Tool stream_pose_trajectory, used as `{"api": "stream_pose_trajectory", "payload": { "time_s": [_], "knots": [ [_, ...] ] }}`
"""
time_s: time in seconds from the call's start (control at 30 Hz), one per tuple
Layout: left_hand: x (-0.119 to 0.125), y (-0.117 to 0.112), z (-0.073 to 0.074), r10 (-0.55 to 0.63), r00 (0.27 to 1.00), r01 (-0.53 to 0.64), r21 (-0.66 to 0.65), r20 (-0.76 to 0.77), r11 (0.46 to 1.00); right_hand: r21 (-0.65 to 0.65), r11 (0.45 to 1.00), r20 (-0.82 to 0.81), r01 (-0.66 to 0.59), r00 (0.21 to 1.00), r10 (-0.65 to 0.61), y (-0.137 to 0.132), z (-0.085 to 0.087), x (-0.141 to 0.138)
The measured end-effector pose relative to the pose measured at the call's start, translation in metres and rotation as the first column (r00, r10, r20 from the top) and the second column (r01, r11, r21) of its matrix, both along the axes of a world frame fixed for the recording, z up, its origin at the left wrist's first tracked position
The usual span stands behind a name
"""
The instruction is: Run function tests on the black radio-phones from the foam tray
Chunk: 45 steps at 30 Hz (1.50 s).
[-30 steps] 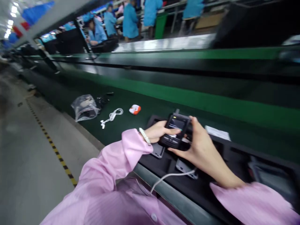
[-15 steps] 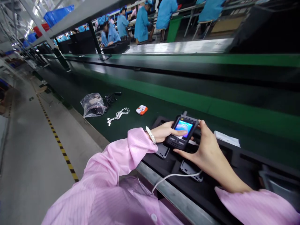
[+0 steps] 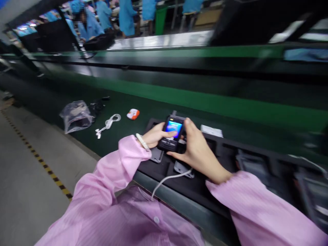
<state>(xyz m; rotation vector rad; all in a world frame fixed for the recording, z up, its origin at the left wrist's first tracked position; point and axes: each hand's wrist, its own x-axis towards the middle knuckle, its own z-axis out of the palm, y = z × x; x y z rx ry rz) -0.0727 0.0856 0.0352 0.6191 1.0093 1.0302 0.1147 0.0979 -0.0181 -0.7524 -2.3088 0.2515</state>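
Note:
A black handheld radio [image 3: 169, 142] with a lit blue screen and a stubby antenna is held up in front of me. My left hand [image 3: 156, 135] is closed round its left side, the thumb lying over the screen. My right hand [image 3: 196, 147] grips it from the right, fingers at the upper edge and thumb near the bottom corner. Below the hands lies a black foam tray [image 3: 151, 167] with grey device parts [image 3: 183, 169] in its recesses. From near my right hand a white cable [image 3: 166, 178] runs down toward my body.
Left on the green bench are a clear plastic bag [image 3: 77, 116], black cables [image 3: 96, 106], white earphones [image 3: 109, 124] and an orange-white case [image 3: 133, 114]. A folded white paper [image 3: 211, 131] lies behind the tray. More devices [image 3: 253, 167] sit at right. Blue-coated people work beyond the conveyor.
My view has swung to the right, so the bench things appear further left. Both hands still hold the radio, the left thumb on its screen.

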Motion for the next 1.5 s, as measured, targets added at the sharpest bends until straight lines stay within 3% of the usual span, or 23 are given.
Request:
{"api": "stream_pose_trajectory", "payload": {
  "time_s": [0.17, 0.27, 0.43, 0.53, 0.6, 0.73, 0.9, 1.03, 1.2, 1.37, 1.5],
  "knots": [
    [-0.003, 0.007, 0.004, -0.039, 0.999, 0.039, 0.049, -0.003, 0.998, -0.071, 0.997, -0.019, -0.037, 0.999, 0.035, 0.008, 0.009, 0.001],
    [-0.005, 0.01, 0.007, -0.03, 0.992, 0.041, 0.092, -0.12, 0.995, -0.097, 0.994, -0.037, -0.041, 0.999, 0.038, 0.013, 0.01, 0.001],
    [-0.004, 0.01, 0.011, -0.066, 0.984, 0.082, 0.09, -0.168, 0.993, -0.111, 0.991, -0.058, -0.075, 0.996, 0.069, 0.014, 0.013, 0.003],
    [-0.002, 0.008, 0.013, -0.065, 0.983, 0.078, 0.069, -0.169, 0.995, -0.206, 0.973, -0.107, -0.1, 0.991, 0.079, 0.009, 0.019, 0.004],
    [-0.001, 0.007, 0.013, -0.065, 0.984, 0.075, 0.053, -0.165, 0.996, -0.371, 0.924, -0.174, -0.093, 0.984, 0.029, 0.003, 0.025, 0.004],
    [-0.001, 0.004, 0.012, -0.068, 0.985, 0.08, 0.073, -0.158, 0.994, -0.688, 0.716, -0.338, -0.115, 0.925, -0.176, -0.003, 0.04, 0.001],
    [-0.001, 0.003, 0.009, -0.063, 0.981, 0.084, 0.112, -0.182, 0.99, -0.817, 0.528, -0.416, -0.231, 0.871, -0.263, 0.003, 0.05, -0.001],
    [0.001, 0.001, 0.008, -0.065, 0.985, 0.082, 0.103, -0.162, 0.991, -0.874, 0.425, -0.382, -0.236, 0.875, -0.299, 0.006, 0.054, -0.003],
    [0.004, -0.001, 0.011, -0.05, 0.99, 0.065, 0.117, -0.129, 0.991, -0.89, 0.423, -0.345, -0.171, 0.859, -0.378, 0.005, 0.062, -0.007],
    [0.007, -0.003, 0.013, -0.068, 0.997, 0.066, 0.071, 0.021, 0.995, -0.893, 0.421, -0.349, -0.159, 0.836, -0.423, 0.004, 0.065, -0.006],
    [0.008, -0.005, 0.012, -0.031, 1.0, 0.03, 0.102, 0.002, 0.994, -0.843, 0.528, -0.344, -0.1, 0.855, -0.388, 0.001, 0.065, -0.005]
  ]
}}
